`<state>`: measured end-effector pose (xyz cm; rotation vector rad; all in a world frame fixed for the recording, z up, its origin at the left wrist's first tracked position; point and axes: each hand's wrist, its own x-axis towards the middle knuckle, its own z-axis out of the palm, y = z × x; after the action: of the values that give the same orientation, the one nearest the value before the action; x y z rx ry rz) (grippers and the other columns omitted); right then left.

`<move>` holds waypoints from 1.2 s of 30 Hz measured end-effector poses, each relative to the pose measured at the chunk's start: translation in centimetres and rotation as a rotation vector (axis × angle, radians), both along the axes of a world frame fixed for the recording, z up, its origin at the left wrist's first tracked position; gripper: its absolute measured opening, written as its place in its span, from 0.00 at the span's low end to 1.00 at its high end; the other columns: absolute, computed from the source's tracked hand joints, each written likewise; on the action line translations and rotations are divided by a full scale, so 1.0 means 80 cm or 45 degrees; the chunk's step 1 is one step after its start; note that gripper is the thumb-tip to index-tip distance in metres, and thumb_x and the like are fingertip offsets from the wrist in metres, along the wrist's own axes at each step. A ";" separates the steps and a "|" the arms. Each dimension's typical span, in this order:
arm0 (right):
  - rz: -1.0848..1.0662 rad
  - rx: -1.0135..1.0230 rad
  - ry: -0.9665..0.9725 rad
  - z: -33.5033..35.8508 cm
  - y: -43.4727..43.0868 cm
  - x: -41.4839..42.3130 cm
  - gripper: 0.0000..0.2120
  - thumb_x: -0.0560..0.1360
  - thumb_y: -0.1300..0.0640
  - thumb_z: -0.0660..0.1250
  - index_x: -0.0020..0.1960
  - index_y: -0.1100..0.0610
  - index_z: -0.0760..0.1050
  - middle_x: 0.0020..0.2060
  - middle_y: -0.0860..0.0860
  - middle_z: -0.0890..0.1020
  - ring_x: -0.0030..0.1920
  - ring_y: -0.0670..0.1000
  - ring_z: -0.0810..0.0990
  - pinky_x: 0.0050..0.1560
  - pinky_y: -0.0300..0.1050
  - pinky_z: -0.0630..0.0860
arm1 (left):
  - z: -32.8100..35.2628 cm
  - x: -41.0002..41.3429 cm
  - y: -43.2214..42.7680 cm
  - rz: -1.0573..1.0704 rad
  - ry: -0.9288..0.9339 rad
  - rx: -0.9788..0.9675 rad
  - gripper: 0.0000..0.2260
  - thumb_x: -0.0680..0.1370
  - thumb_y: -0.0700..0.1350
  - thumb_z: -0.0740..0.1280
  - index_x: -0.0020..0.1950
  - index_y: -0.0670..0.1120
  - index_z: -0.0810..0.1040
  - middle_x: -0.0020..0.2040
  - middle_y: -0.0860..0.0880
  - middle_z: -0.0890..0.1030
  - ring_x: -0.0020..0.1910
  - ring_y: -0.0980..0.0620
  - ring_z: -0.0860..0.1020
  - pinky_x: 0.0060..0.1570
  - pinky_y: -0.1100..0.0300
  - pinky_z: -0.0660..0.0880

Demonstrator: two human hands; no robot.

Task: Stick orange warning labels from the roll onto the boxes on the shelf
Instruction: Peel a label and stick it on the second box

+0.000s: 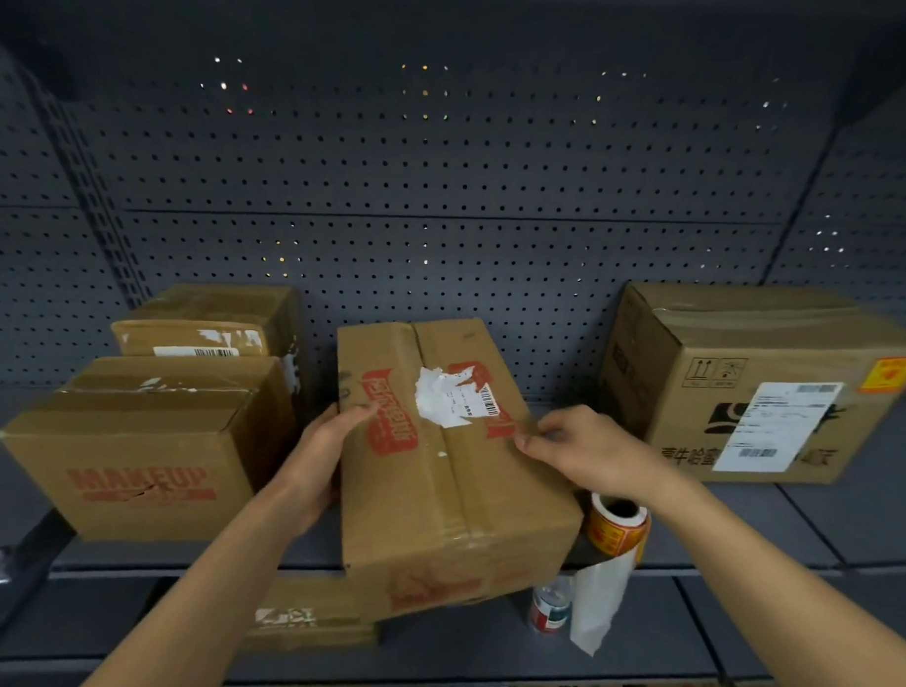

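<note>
A long cardboard box (445, 477) with red print and a torn white label lies in the middle of the shelf, its near end jutting past the shelf edge. My left hand (321, 450) grips its left side, thumb on top. My right hand (583, 446) rests on its right top edge with fingers pinched together; whether it pinches anything I cannot tell. The roll of orange warning labels (619, 530) stands on the shelf just right of the box, under my right wrist, with white backing strip (599, 610) hanging down. The big box (760, 384) at right carries an orange label (889, 374).
A "MAKEUP" box (146, 451) stands at left with another box (209, 326) behind it. The grey shelf (755, 528) has a perforated back panel. On the lower shelf lie a flat box (306, 615) and a small bottle (550, 604).
</note>
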<state>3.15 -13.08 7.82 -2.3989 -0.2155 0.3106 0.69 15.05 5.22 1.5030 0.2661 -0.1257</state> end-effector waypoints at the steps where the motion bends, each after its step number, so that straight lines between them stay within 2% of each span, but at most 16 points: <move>1: -0.003 0.011 0.018 -0.002 0.001 -0.006 0.23 0.75 0.35 0.65 0.50 0.55 0.82 0.45 0.51 0.86 0.46 0.50 0.85 0.53 0.56 0.82 | -0.001 0.004 0.004 -0.016 0.005 0.021 0.18 0.76 0.57 0.69 0.64 0.54 0.79 0.56 0.49 0.86 0.59 0.44 0.82 0.65 0.39 0.73; 4: -0.010 0.046 0.064 -0.010 0.002 -0.023 0.28 0.73 0.34 0.65 0.48 0.60 0.81 0.40 0.53 0.87 0.42 0.51 0.86 0.47 0.58 0.83 | -0.003 0.012 0.008 -0.089 0.045 0.083 0.17 0.75 0.54 0.71 0.63 0.53 0.80 0.54 0.48 0.86 0.56 0.44 0.83 0.64 0.42 0.75; 8: -0.044 0.073 0.096 -0.017 0.003 -0.038 0.22 0.76 0.41 0.67 0.48 0.61 0.80 0.39 0.54 0.86 0.38 0.49 0.86 0.42 0.49 0.85 | -0.005 0.019 0.005 -0.146 0.072 0.170 0.12 0.76 0.46 0.71 0.60 0.54 0.79 0.50 0.49 0.87 0.51 0.46 0.85 0.56 0.48 0.79; 10: -0.051 0.106 0.137 -0.017 0.003 -0.041 0.20 0.77 0.42 0.68 0.49 0.61 0.80 0.40 0.55 0.87 0.39 0.50 0.87 0.42 0.49 0.85 | -0.006 0.024 0.007 -0.164 0.072 0.194 0.14 0.76 0.44 0.72 0.61 0.53 0.79 0.50 0.50 0.87 0.51 0.46 0.85 0.56 0.48 0.79; 13: -0.100 0.091 0.093 -0.014 -0.002 -0.035 0.18 0.77 0.41 0.66 0.46 0.56 0.83 0.39 0.54 0.86 0.40 0.52 0.86 0.46 0.54 0.84 | -0.002 0.027 0.011 -0.219 0.073 0.256 0.21 0.77 0.45 0.72 0.70 0.51 0.75 0.56 0.48 0.85 0.55 0.46 0.83 0.58 0.49 0.78; 15: -0.166 0.042 -0.043 -0.012 -0.008 -0.021 0.16 0.78 0.41 0.66 0.44 0.52 0.83 0.39 0.54 0.86 0.42 0.53 0.85 0.49 0.56 0.83 | 0.001 0.024 0.011 -0.167 0.054 0.316 0.30 0.78 0.47 0.71 0.78 0.49 0.65 0.68 0.48 0.78 0.63 0.47 0.78 0.61 0.53 0.73; 17: -0.218 0.036 -0.156 -0.007 -0.010 -0.004 0.12 0.79 0.44 0.65 0.48 0.51 0.83 0.43 0.52 0.85 0.46 0.51 0.83 0.51 0.54 0.81 | 0.007 0.014 0.011 -0.068 -0.001 0.381 0.36 0.79 0.50 0.70 0.82 0.47 0.55 0.76 0.48 0.68 0.72 0.46 0.70 0.68 0.54 0.66; 20: -0.211 0.032 -0.277 0.000 -0.005 0.031 0.11 0.80 0.49 0.65 0.57 0.52 0.81 0.50 0.49 0.83 0.54 0.48 0.80 0.52 0.42 0.73 | 0.015 -0.021 0.010 -0.039 -0.061 0.535 0.38 0.79 0.55 0.68 0.82 0.49 0.51 0.79 0.50 0.63 0.77 0.47 0.63 0.72 0.53 0.62; 21: -0.198 0.025 -0.294 0.002 -0.002 0.044 0.12 0.80 0.49 0.65 0.60 0.53 0.80 0.52 0.50 0.83 0.57 0.48 0.79 0.54 0.41 0.72 | 0.014 -0.034 0.010 -0.044 -0.057 0.538 0.38 0.79 0.55 0.68 0.82 0.50 0.50 0.79 0.51 0.62 0.77 0.48 0.63 0.71 0.54 0.62; 24: -0.133 -0.046 -0.312 0.005 0.010 0.084 0.17 0.80 0.48 0.65 0.66 0.53 0.77 0.61 0.54 0.81 0.64 0.53 0.78 0.65 0.48 0.74 | 0.013 -0.073 0.011 -0.032 -0.002 0.435 0.37 0.79 0.55 0.67 0.82 0.52 0.50 0.79 0.53 0.62 0.76 0.49 0.63 0.72 0.54 0.62; 26: -0.087 -0.138 -0.315 0.007 0.022 0.106 0.22 0.80 0.47 0.64 0.71 0.54 0.72 0.67 0.55 0.77 0.69 0.56 0.74 0.70 0.51 0.70 | 0.007 -0.090 0.012 0.007 0.049 0.329 0.37 0.80 0.54 0.67 0.82 0.52 0.50 0.79 0.53 0.63 0.76 0.49 0.64 0.71 0.54 0.62; 28: -0.033 -0.233 -0.286 0.008 0.035 0.126 0.28 0.80 0.45 0.64 0.76 0.56 0.66 0.72 0.56 0.73 0.73 0.57 0.69 0.73 0.51 0.65 | 0.000 -0.100 0.013 0.059 0.115 0.228 0.36 0.80 0.51 0.67 0.82 0.50 0.51 0.78 0.52 0.64 0.75 0.49 0.65 0.68 0.55 0.63; 30: 0.031 -0.332 -0.213 0.005 0.048 0.143 0.32 0.80 0.42 0.63 0.79 0.55 0.61 0.75 0.56 0.69 0.75 0.58 0.66 0.74 0.51 0.63 | -0.005 -0.107 0.008 0.092 0.193 0.131 0.32 0.81 0.50 0.66 0.81 0.49 0.56 0.72 0.54 0.70 0.69 0.49 0.70 0.67 0.54 0.65; 31: 0.057 -0.378 -0.165 0.004 0.053 0.149 0.34 0.80 0.40 0.62 0.80 0.54 0.58 0.76 0.55 0.67 0.75 0.58 0.65 0.74 0.52 0.62 | -0.009 -0.109 0.008 0.100 0.231 0.078 0.27 0.81 0.50 0.66 0.78 0.50 0.62 0.64 0.56 0.74 0.62 0.50 0.72 0.67 0.53 0.67; 33: 0.083 -0.447 -0.081 0.000 0.063 0.158 0.36 0.80 0.36 0.59 0.81 0.53 0.54 0.76 0.55 0.67 0.75 0.58 0.66 0.74 0.52 0.64 | -0.011 -0.115 0.005 0.108 0.307 -0.049 0.12 0.82 0.49 0.65 0.64 0.52 0.69 0.51 0.59 0.74 0.51 0.53 0.74 0.63 0.52 0.70; 36: 0.081 -0.438 -0.069 -0.003 0.070 0.162 0.35 0.79 0.35 0.58 0.79 0.53 0.59 0.70 0.55 0.75 0.68 0.58 0.74 0.71 0.56 0.69 | -0.013 -0.120 -0.002 0.151 0.294 -0.135 0.03 0.83 0.46 0.64 0.55 0.53 0.73 0.51 0.56 0.78 0.47 0.56 0.77 0.49 0.58 0.75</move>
<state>16.07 -7.51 7.55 -2.7467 -0.2829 0.3350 -8.88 14.86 4.17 1.3639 0.5257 -0.2159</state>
